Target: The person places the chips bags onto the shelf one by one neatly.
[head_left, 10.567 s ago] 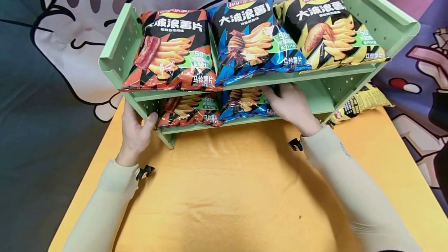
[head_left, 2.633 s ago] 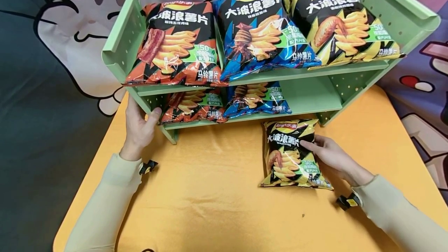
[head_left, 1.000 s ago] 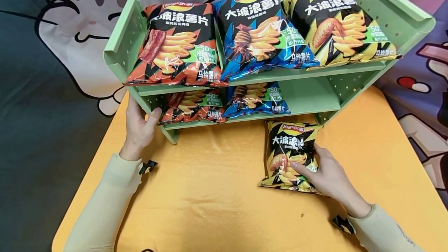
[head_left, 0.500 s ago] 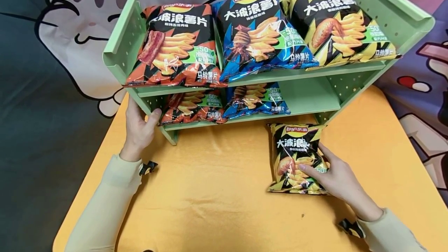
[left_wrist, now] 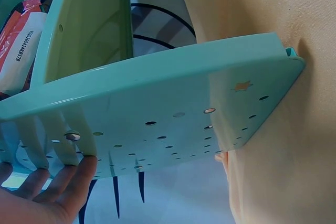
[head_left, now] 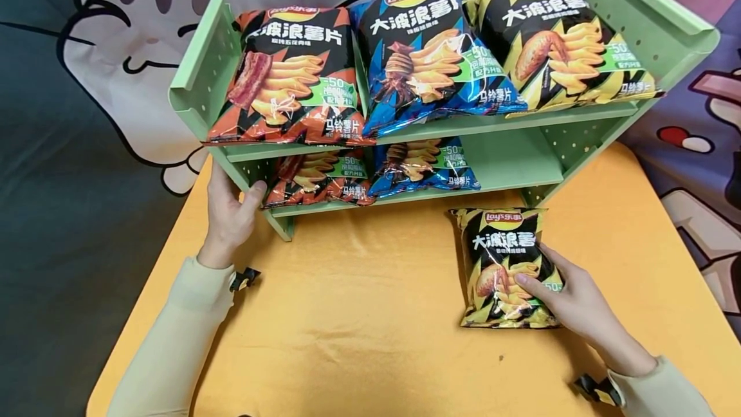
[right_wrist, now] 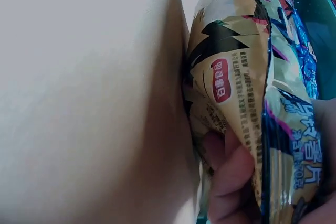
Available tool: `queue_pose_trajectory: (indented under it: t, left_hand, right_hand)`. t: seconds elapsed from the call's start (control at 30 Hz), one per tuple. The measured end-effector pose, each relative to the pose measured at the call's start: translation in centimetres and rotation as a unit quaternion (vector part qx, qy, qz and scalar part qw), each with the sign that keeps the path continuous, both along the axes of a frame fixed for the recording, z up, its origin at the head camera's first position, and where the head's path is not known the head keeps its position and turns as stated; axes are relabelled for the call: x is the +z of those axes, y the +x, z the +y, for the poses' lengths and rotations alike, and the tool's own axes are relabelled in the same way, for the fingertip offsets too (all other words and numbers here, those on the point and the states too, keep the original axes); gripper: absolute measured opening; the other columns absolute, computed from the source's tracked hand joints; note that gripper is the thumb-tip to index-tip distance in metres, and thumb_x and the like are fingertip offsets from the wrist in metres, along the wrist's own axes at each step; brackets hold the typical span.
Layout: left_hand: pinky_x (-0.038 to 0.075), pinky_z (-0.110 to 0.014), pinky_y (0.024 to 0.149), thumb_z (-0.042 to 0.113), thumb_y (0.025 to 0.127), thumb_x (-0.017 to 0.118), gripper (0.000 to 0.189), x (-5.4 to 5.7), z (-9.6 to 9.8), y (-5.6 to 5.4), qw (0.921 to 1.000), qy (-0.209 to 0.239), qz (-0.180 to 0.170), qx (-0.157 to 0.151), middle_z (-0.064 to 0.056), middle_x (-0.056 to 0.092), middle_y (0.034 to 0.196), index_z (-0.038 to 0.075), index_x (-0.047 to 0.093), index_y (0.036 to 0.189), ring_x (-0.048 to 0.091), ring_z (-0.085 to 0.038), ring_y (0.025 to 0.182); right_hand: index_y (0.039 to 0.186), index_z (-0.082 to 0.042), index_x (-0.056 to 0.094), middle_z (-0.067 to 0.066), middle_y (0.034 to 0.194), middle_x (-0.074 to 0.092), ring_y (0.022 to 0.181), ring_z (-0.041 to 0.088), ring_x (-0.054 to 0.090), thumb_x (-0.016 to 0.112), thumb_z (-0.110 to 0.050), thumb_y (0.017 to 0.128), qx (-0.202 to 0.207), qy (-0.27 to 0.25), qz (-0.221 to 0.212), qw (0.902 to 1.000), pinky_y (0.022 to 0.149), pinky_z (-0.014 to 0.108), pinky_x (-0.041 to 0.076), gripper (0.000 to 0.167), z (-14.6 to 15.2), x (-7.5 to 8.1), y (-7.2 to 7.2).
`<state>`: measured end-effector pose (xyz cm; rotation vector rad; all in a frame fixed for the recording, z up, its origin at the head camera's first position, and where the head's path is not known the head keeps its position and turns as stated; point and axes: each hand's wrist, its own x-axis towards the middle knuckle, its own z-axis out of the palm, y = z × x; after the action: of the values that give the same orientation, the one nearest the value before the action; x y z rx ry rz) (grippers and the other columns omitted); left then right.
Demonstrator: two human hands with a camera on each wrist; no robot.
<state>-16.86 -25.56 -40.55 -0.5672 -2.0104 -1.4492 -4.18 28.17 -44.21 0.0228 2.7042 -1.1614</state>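
Observation:
In the head view my right hand (head_left: 579, 301) holds a yellow-and-black bag of potato chips (head_left: 502, 256) by its right side, thumb across the front. In the right wrist view its fingers (right_wrist: 233, 179) curl behind the bag's back (right_wrist: 226, 85). The bag is in front of the two-tier green shelf (head_left: 509, 172), at its right half. My left hand (head_left: 228, 217) grips the shelf's left side panel, thumb at the front edge; in the left wrist view its fingers (left_wrist: 79, 182) press the outer face of the perforated panel (left_wrist: 178, 108).
A red bag (head_left: 289, 82), a blue bag (head_left: 428, 63) and another yellow-and-black bag (head_left: 556, 44) stand on the upper tier. Below sit a red bag (head_left: 324, 179) and a blue bag (head_left: 425, 163), with bare shelf to their right. A yellow cloth (head_left: 347, 314) covers the table.
Earlier my right hand was inside the lower tier, beside the blue bag. Since then it has brought the yellow-and-black bag in front, recently shifting it slightly right and toward me. My left hand stays put.

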Motion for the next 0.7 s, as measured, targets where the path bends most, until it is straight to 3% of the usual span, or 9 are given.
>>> queue_pose_trajectory:
  t: [0.27,0.33,0.43,0.47,0.5,0.57,0.67,0.7]
  left_hand:
    - [0.044,-0.028,0.112,0.013,0.082,0.058,0.075,0.0,0.0,0.0,1.0000,0.001,0.000,-0.003,-0.004,0.059,0.144,0.008,0.041,0.156,0.058,-0.019,0.131]
    - [0.044,-0.028,0.112,0.012,0.082,0.058,0.074,0.0,0.0,0.1,1.0000,0.001,0.001,-0.002,-0.004,0.059,0.144,0.007,0.042,0.155,0.058,-0.019,0.131]
    - [0.043,-0.029,0.113,0.013,0.082,0.058,0.073,0.1,0.0,0.1,1.0000,0.001,0.005,0.000,-0.003,0.059,0.144,0.006,0.043,0.154,0.058,-0.019,0.131]
    - [0.043,-0.029,0.113,0.014,0.082,0.058,0.073,0.1,0.0,0.0,1.0000,-0.001,0.006,0.002,-0.003,0.059,0.144,0.006,0.044,0.153,0.058,-0.019,0.131]
    - [0.043,-0.029,0.112,0.014,0.082,0.058,0.072,0.1,0.0,0.0,1.0000,-0.003,0.007,0.005,-0.003,0.060,0.143,0.006,0.044,0.153,0.058,-0.018,0.130]
    - [0.043,-0.029,0.113,0.014,0.083,0.058,0.072,0.1,0.0,0.0,1.0000,-0.003,0.008,0.003,-0.002,0.060,0.143,0.005,0.044,0.153,0.058,-0.019,0.131]
    - [0.043,-0.028,0.113,0.015,0.084,0.058,0.071,0.0,0.1,0.0,1.0000,-0.004,0.007,0.002,-0.002,0.059,0.144,0.005,0.044,0.153,0.058,-0.019,0.131]
    - [0.043,-0.028,0.113,0.015,0.084,0.059,0.072,0.0,0.1,0.0,1.0000,-0.002,0.007,0.001,-0.002,0.059,0.144,0.005,0.044,0.153,0.058,-0.019,0.131]
  right_hand:
    - [0.166,-0.008,0.022,0.036,0.162,0.028,0.145,0.064,0.026,0.064,-0.030,0.101,0.007,-0.001,0.058,0.9983,0.115,0.076,0.016,0.080,1.2,-0.2,1.1]
    - [0.166,-0.012,0.024,0.036,0.161,0.030,0.146,0.062,0.028,0.064,-0.028,0.102,0.007,0.008,0.072,0.9973,0.122,0.067,0.015,0.077,1.5,-0.2,1.3]
    - [0.165,-0.017,0.027,0.035,0.159,0.035,0.153,0.027,0.033,0.064,-0.025,0.102,0.008,0.017,0.100,0.9948,0.128,0.032,0.016,0.074,2.0,-0.3,1.6]
    - [0.165,-0.018,0.029,0.035,0.158,0.037,0.141,0.017,0.049,0.065,-0.023,0.101,0.008,0.018,0.111,0.9936,0.123,0.019,0.017,0.073,2.1,-0.2,1.7]
    - [0.164,-0.019,0.031,0.034,0.157,0.040,0.138,0.004,0.047,0.065,-0.021,0.101,0.009,0.016,0.123,0.9922,0.116,0.009,0.017,0.073,2.2,-0.1,1.8]
    - [0.162,-0.020,0.036,0.012,0.160,0.046,0.127,-0.016,0.045,0.067,-0.015,0.099,0.011,0.007,0.151,0.9884,0.105,-0.001,0.019,0.071,2.4,0.1,1.9]
    - [0.159,-0.019,0.044,-0.023,0.151,0.050,0.121,-0.019,0.049,0.070,-0.006,0.094,0.013,-0.008,0.193,0.9811,0.101,-0.003,0.025,0.071,2.6,0.6,2.0]
    - [0.157,-0.019,0.046,-0.033,0.144,0.050,0.128,-0.021,0.040,0.071,-0.003,0.093,0.012,-0.014,0.208,0.9779,0.102,-0.002,0.027,0.071,2.7,0.7,2.0]
